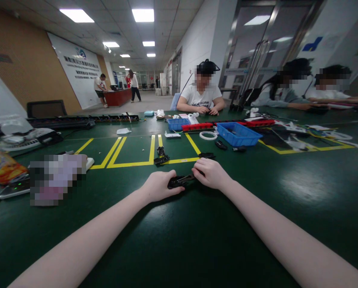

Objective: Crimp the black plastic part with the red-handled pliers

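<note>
A small black plastic part [175,182] is gripped between the thumb and fingers of my left hand [157,186], just above the green table. My right hand [211,173] pinches a thin dark piece [190,177] at the right end of that part. Whether the two are joined I cannot tell. Beyond my hands, another black part [161,156] rests across the yellow tape. A flat black piece [207,155] lies just past my right knuckles.
Blue trays [239,138], black pieces [221,145] and a white ring [208,136] lie ahead on the green table [179,248]. A snack bag [1,160] and a blurred-out object [57,178] are at left. A person [200,96] sits opposite; others sit at right.
</note>
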`<state>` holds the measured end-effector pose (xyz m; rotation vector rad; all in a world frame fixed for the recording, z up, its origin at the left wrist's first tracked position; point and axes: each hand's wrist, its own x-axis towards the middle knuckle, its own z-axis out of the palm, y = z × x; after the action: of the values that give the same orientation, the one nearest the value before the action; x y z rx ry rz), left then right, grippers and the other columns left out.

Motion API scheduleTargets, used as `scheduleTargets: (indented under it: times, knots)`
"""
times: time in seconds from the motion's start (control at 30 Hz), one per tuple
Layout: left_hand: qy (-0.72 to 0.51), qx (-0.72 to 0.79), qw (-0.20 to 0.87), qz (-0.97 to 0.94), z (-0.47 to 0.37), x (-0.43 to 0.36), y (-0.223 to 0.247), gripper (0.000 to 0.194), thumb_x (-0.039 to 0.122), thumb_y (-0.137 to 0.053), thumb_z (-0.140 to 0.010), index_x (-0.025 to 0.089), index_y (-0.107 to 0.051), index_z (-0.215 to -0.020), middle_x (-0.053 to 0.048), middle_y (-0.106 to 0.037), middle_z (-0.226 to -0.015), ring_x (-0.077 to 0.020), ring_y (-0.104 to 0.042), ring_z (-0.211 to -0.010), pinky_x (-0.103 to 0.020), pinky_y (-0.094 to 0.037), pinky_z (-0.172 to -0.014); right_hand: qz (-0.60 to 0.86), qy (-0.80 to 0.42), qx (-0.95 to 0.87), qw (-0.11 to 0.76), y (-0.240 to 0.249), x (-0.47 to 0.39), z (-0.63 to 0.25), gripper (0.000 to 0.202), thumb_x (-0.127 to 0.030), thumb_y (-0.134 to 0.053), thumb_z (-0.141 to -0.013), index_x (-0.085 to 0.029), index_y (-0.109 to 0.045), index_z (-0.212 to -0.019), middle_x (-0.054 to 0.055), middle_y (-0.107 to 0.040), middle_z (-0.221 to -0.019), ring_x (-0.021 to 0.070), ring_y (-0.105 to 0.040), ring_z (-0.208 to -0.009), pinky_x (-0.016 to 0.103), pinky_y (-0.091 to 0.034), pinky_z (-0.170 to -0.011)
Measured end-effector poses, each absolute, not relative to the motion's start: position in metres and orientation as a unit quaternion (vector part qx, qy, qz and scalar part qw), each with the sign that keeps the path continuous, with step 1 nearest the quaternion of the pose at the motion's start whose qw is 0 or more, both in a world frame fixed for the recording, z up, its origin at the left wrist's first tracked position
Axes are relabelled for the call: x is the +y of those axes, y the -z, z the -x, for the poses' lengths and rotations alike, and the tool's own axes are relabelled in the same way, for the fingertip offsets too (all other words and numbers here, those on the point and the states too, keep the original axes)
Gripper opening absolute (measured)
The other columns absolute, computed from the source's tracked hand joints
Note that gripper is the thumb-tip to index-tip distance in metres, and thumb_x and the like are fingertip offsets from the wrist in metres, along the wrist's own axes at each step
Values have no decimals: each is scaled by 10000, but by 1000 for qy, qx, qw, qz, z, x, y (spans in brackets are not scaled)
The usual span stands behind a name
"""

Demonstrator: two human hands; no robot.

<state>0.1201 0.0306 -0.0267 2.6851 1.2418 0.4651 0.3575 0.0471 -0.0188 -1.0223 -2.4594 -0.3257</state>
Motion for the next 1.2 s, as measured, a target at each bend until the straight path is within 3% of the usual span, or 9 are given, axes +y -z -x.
scheduleTargets:
  times: [1.2]
  knots:
    - [-148, 408, 84, -897, -121, 29, 25, 392, 598, -502, -858, 208, -527, -832, -5, -627, -736, -169, -576, -634, -242, -312, -529, 375, 120, -884, 252, 19, 47, -358, 292, -262, -392, -931, -179, -583, -727, 66, -598, -729, 172, -508, -708, 308, -389, -666]
